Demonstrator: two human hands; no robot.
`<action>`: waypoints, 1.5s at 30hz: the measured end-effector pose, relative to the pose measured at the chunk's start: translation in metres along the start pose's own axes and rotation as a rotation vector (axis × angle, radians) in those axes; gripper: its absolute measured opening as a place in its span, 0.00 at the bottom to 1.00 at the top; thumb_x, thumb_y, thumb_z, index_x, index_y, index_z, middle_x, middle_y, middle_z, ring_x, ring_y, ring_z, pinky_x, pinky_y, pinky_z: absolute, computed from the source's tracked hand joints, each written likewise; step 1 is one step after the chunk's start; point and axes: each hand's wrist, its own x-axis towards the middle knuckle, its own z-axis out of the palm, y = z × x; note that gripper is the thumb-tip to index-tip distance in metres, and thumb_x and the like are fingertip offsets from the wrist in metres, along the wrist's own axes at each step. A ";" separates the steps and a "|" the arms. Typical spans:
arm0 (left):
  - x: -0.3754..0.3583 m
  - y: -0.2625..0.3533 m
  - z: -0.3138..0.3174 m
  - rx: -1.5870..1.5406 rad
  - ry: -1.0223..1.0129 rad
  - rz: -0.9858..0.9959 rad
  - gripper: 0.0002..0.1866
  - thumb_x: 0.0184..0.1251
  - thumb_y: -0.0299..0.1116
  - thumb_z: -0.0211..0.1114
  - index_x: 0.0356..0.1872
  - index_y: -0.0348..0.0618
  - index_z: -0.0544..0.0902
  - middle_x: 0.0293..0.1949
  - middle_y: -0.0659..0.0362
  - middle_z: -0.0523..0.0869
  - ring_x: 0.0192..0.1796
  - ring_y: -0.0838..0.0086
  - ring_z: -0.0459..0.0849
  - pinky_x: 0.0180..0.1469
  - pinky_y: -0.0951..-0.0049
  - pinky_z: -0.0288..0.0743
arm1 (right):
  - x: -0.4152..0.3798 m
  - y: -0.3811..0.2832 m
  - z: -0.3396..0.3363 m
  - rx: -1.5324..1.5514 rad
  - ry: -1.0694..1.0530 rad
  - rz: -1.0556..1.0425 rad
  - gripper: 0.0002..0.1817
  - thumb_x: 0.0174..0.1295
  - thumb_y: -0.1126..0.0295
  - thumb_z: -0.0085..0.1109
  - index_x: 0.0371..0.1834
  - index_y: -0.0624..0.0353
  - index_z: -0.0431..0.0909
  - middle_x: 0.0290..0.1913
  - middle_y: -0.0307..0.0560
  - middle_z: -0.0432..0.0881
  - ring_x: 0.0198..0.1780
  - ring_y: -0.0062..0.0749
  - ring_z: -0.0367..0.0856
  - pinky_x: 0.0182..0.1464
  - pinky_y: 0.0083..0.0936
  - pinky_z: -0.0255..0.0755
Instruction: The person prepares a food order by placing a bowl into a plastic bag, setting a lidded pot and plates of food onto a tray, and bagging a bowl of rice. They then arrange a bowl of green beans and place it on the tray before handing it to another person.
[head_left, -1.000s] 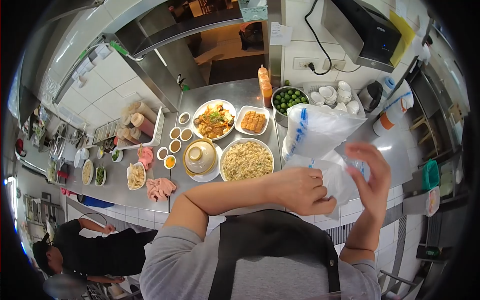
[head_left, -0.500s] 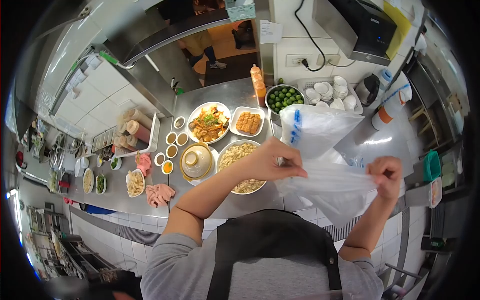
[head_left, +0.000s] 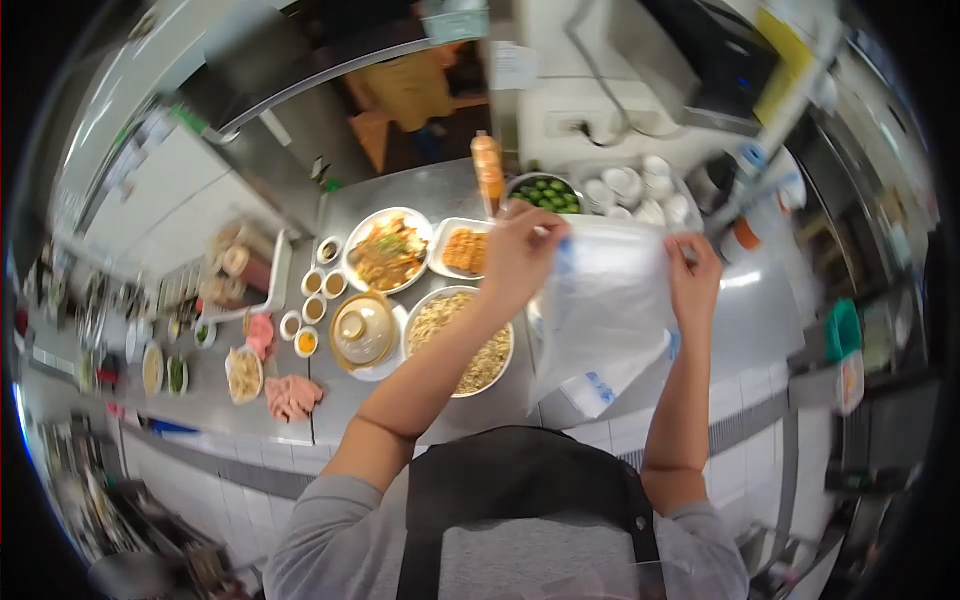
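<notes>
A clear plastic bag [head_left: 610, 300] hangs stretched between my two hands over the right part of the steel counter. My left hand [head_left: 522, 252], its fingers pinched, grips the bag's top left corner. At the top right corner my right hand [head_left: 694, 268] pinches the edge. Below the bag lies more plastic with blue print [head_left: 590, 392]. Left of the bag, partly behind my left forearm, is a large bowl of rice-like food [head_left: 440, 318]. A white dish of fried pieces [head_left: 462, 250] sits just beside my left hand.
On the counter [head_left: 400, 190] stand a plate of saucy food [head_left: 388, 250], a lidded pot [head_left: 363, 332], small sauce cups [head_left: 313, 310], orange bottles [head_left: 487, 170], green limes [head_left: 546, 192] and stacked white cups [head_left: 622, 184]. Beyond the opening, a person [head_left: 408, 90] is partly visible.
Both hands have moved up, with the bag now hanging from its top edge instead of bunched between them. The view has shifted, and the person beyond the opening appears in a different position.
</notes>
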 end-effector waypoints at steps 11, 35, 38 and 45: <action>0.007 -0.031 0.014 -0.157 0.099 -0.119 0.03 0.59 0.24 0.66 0.31 0.35 0.81 0.29 0.49 0.81 0.33 0.60 0.82 0.39 0.63 0.76 | -0.001 0.031 0.018 -0.228 -0.212 0.003 0.12 0.71 0.69 0.49 0.42 0.67 0.80 0.39 0.48 0.83 0.40 0.34 0.77 0.51 0.27 0.71; -0.085 -0.203 0.092 0.081 -0.135 -0.550 0.08 0.59 0.30 0.60 0.30 0.36 0.82 0.34 0.37 0.85 0.38 0.45 0.85 0.41 0.52 0.77 | -0.109 0.285 0.103 0.526 -0.237 0.490 0.30 0.72 0.59 0.50 0.71 0.63 0.60 0.68 0.51 0.69 0.63 0.44 0.71 0.64 0.40 0.69; -0.086 -0.203 0.090 0.137 -0.139 -0.454 0.04 0.57 0.27 0.60 0.30 0.36 0.79 0.28 0.43 0.84 0.33 0.47 0.82 0.38 0.55 0.76 | -0.095 0.279 0.103 0.385 -0.225 0.374 0.29 0.71 0.61 0.51 0.70 0.64 0.61 0.66 0.52 0.71 0.60 0.43 0.74 0.60 0.38 0.72; -0.092 -0.086 -0.136 -0.217 0.054 -0.429 0.13 0.74 0.36 0.58 0.39 0.35 0.82 0.34 0.53 0.85 0.37 0.71 0.84 0.41 0.70 0.79 | -0.110 0.130 0.046 0.069 0.242 0.295 0.20 0.71 0.64 0.51 0.60 0.66 0.70 0.51 0.51 0.77 0.41 0.34 0.76 0.41 0.28 0.72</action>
